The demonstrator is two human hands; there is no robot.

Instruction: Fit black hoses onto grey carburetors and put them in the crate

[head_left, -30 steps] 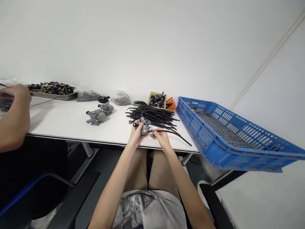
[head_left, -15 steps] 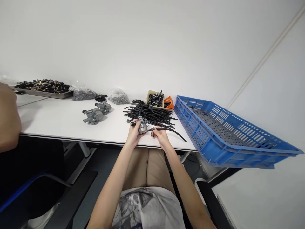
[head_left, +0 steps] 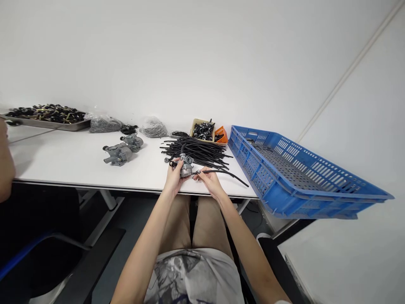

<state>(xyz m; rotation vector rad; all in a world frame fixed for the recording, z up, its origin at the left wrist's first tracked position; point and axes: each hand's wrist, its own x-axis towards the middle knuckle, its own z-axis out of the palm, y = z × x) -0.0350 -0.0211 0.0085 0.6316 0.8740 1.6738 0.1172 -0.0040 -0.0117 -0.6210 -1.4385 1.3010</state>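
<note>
My left hand (head_left: 174, 177) is closed around a grey metal carburetor (head_left: 186, 169), held just above the front edge of the white table. A thin black rubber hose (head_left: 226, 172) runs out to the right from the carburetor's lower side. My right hand (head_left: 209, 181) pinches this hose near its carburetor end; whether the hose is pushed fully onto its fitting is too small to tell. Behind my hands lies a pile of black hoses (head_left: 202, 151). Two more carburetors (head_left: 119, 155) stand on the table to the left.
A big blue plastic crate (head_left: 272, 181) stands at the right, overhanging the table edge. Along the wall are a cream bin (head_left: 193, 126) of small parts, an orange basket (head_left: 224, 134), plastic bags of parts (head_left: 153, 127) and a metal tray (head_left: 68, 126). Another person's arm (head_left: 5, 164) shows at far left.
My right hand has come nearer to the carburetor along the hose. The whole view has shifted slightly, and the other person's arm has slid further out at the left.
</note>
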